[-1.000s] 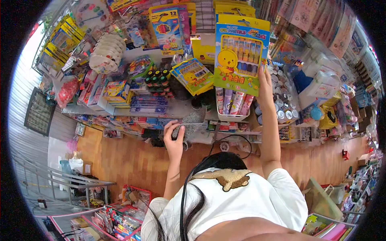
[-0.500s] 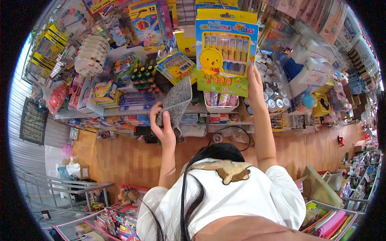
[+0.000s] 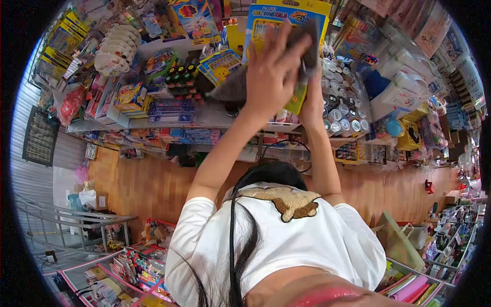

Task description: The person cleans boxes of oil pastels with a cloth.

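My right hand [image 3: 312,100] grips the lower right edge of an upright box of oil pastels [image 3: 266,16], blue and yellow with a chick design. In front of the box is my left hand [image 3: 273,77], its fingers spread and blurred, laid over a grey cloth [image 3: 303,46]. One end of the cloth shows at the fingers and another trails to the left of the palm. The hand and cloth cover much of the box front.
A shelf with a grey edge [image 3: 143,125] carries small boxes [image 3: 130,97], dark bottles [image 3: 181,77] and another oil pastel box [image 3: 220,66]. Lidded jars [image 3: 342,100] stand to the right. White palettes [image 3: 117,51] hang at left. Wooden floor [image 3: 153,179] lies below.
My left hand has moved right and up with the grey cloth, from beside the box to across its front. The box has shifted slightly up, still in my right hand.
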Motion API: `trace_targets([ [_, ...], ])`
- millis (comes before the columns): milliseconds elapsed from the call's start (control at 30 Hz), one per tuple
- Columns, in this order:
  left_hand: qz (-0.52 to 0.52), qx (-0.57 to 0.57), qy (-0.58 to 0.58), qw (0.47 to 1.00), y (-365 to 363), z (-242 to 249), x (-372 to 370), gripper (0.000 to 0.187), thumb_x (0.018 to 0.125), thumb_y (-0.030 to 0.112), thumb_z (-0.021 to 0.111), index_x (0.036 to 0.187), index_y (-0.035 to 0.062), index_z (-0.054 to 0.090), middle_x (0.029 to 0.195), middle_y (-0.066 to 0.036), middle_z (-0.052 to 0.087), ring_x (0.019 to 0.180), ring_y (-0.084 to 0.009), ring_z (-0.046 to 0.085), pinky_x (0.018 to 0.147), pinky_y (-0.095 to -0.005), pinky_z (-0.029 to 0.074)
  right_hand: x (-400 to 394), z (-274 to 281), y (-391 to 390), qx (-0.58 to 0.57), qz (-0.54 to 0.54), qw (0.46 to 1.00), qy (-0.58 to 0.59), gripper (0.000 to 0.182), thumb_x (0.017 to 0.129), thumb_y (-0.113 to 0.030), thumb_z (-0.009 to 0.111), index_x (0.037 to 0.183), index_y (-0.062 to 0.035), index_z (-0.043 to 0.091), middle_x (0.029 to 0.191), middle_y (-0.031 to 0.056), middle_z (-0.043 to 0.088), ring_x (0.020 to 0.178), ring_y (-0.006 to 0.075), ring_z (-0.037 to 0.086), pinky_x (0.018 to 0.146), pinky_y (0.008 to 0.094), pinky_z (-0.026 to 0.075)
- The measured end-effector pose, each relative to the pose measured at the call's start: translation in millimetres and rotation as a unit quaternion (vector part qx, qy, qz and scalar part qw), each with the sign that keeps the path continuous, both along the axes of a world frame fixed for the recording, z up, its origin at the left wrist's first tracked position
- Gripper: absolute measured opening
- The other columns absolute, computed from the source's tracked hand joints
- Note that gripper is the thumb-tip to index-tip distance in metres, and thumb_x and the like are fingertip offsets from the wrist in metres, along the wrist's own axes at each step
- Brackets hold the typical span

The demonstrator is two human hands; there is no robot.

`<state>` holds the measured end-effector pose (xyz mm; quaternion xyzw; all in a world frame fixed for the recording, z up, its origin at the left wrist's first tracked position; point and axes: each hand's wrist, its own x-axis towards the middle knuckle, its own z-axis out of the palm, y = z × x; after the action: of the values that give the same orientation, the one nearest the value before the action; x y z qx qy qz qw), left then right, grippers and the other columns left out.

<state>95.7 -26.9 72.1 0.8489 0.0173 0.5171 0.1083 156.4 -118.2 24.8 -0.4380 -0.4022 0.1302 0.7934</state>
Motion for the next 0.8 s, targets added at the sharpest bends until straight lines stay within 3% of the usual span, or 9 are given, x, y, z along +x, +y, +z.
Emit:
trace_targets([
  [100,-0.027,-0.126,-0.079,0.989,29.4,7.1,21.4,0.04,0.086,0.014,0.048,0.125,0.0179,0.046,0.139,-0.009,0.03,0.127,-0.0336,0.026,0.102,-0.0414,0.025,-4.2,1.9,5.7,-0.004,-0.078,0.997,-0.015,0.051,0.095,-0.032,0.023,0.137,-0.0047,0.012,0.137,0.0103,0.025,0.123,0.0203,0.031,0.1,0.0332,0.028],
  [200,-0.063,-0.21,-0.114,0.969,34.5,-4.7,17.9,0.041,0.084,0.02,0.049,0.125,0.0128,0.046,0.138,-0.01,0.03,0.124,-0.0372,0.029,0.098,-0.0576,0.02,-15.5,11.8,7.8,0.002,-0.102,0.995,0.005,0.05,0.096,-0.03,0.023,0.137,-0.0046,0.013,0.137,0.0102,0.025,0.123,0.0202,0.031,0.1,0.0334,0.03],
  [333,0.005,-0.113,-0.02,0.993,-15.4,-34.2,-14.0,0.044,0.086,0.024,0.047,0.128,0.0115,0.041,0.139,-0.01,0.028,0.126,-0.0361,0.026,0.099,-0.0563,0.019,-2.6,1.4,6.6,0.005,-0.088,0.996,0.031,0.048,0.096,-0.029,0.023,0.137,-0.005,0.016,0.137,0.0104,0.026,0.123,0.0204,0.032,0.099,0.0339,0.03],
  [400,0.01,-0.041,0.056,0.998,-41.6,-38.9,-26.6,0.044,0.088,0.025,0.044,0.13,0.014,0.04,0.14,-0.01,0.027,0.127,-0.0368,0.025,0.101,-0.0533,0.019,4.1,-9.2,3.2,0.015,-0.046,0.999,-0.008,0.052,0.095,-0.033,0.027,0.136,-0.0022,0.017,0.136,0.0123,0.028,0.125,0.0204,0.027,0.102,0.0334,0.022],
  [500,-0.034,-0.011,0.043,0.998,-28.4,-6.5,-10.1,0.044,0.087,0.025,0.044,0.129,0.0112,0.041,0.139,-0.01,0.029,0.127,-0.036,0.026,0.098,-0.0591,0.018,4.1,-5.7,0.8,0.001,-0.07,0.995,-0.067,0.051,0.095,-0.032,0.029,0.135,-0.0014,0.019,0.136,0.0131,0.029,0.125,0.02,0.028,0.102,0.0329,0.023],
  [533,-0.039,-0.004,0.017,0.999,-18.8,5.5,-1.1,0.042,0.086,0.023,0.045,0.127,0.0112,0.043,0.137,-0.011,0.032,0.125,-0.036,0.029,0.098,-0.0582,0.02,1.2,-5.9,1.2,-0.001,-0.086,0.995,-0.047,0.05,0.095,-0.031,0.027,0.135,-0.0023,0.019,0.135,0.0124,0.029,0.124,0.0199,0.029,0.102,0.0329,0.025],
  [667,0.039,-0.081,-0.019,0.996,13.8,41.2,15.9,0.043,0.088,0.019,0.05,0.13,0.0148,0.039,0.136,-0.014,0.032,0.119,-0.0294,0.039,0.084,-0.0308,0.047,-3.2,3.5,3.7,0.009,-0.089,0.996,-0.003,0.048,0.096,-0.029,0.025,0.135,-0.0007,0.02,0.134,0.0128,0.031,0.122,0.0197,0.032,0.1,0.0313,0.027],
  [733,0.048,-0.175,-0.029,0.983,24.8,35.1,19.6,0.04,0.088,0.015,0.049,0.127,0.013,0.043,0.134,-0.013,0.034,0.126,-0.0295,0.029,0.088,-0.0343,0.045,-7.6,7.8,2.6,0.006,-0.089,0.996,-0.006,0.049,0.096,-0.029,0.026,0.134,0.0012,0.021,0.133,0.0136,0.032,0.121,0.0196,0.033,0.099,0.0305,0.026],
  [800,0.049,-0.107,-0.076,0.99,22.3,13.0,22.4,0.041,0.086,0.019,0.048,0.126,0.0134,0.044,0.134,-0.012,0.035,0.125,-0.0335,0.03,0.094,-0.0499,0.029,-13.1,9.3,2.2,-0.008,-0.122,0.992,-0.023,0.048,0.096,-0.028,0.026,0.133,0.0014,0.023,0.131,0.0133,0.034,0.119,0.0195,0.035,0.098,0.0309,0.028],
])
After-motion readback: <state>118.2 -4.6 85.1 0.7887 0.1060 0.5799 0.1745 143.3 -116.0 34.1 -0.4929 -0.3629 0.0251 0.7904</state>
